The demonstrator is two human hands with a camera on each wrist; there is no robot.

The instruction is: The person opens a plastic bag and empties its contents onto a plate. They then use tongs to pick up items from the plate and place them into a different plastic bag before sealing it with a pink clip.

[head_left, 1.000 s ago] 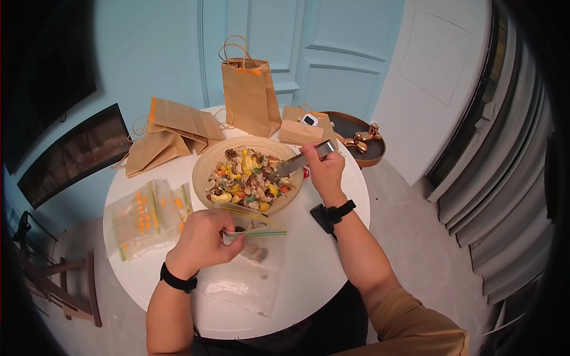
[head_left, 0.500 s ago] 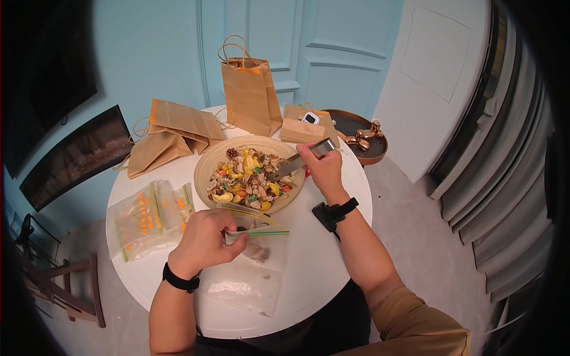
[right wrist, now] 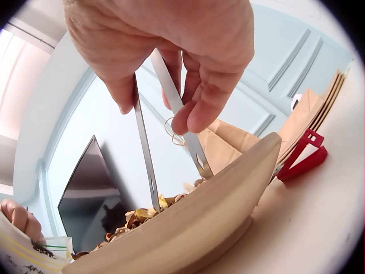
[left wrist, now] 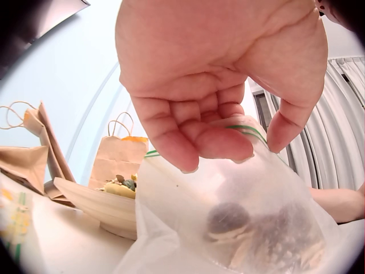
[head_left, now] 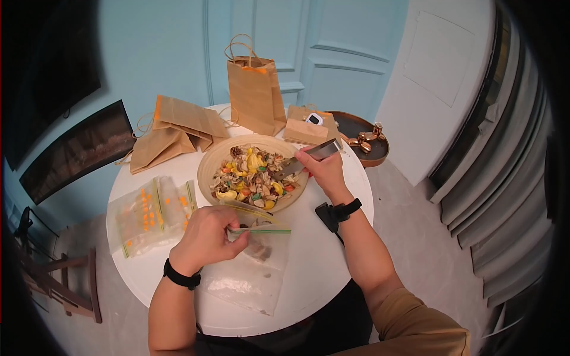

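My right hand (head_left: 325, 172) holds metal tongs (right wrist: 145, 148) between thumb and fingers, in the right wrist view with the two arms apart. The tong tips reach into potpourri (head_left: 252, 169) of dried petals, yellow and orange pieces and a pine cone. It fills a round, pale wooden bowl (head_left: 205, 178). With thumb and fingers my left hand (head_left: 205, 237) pinches the green zip edge of a clear zip bag (head_left: 246, 288), whose mouth gapes toward the bowl. Some brown dried pieces (left wrist: 279, 234) lie inside the bag.
More zip bags (head_left: 135, 222) with orange marks lie at the left of the white round table (head_left: 309, 285). Brown paper bags (head_left: 255, 98) stand and lean behind the bowl. Folded bags with a small white timer (head_left: 314, 119) and a red clip (right wrist: 302, 162) are at the right.
My right hand has lowered slightly with the tongs, whose tips stay in the potpourri at the bowl's right side. The left hand keeps its pinch on the bag. The head view shifted a little.
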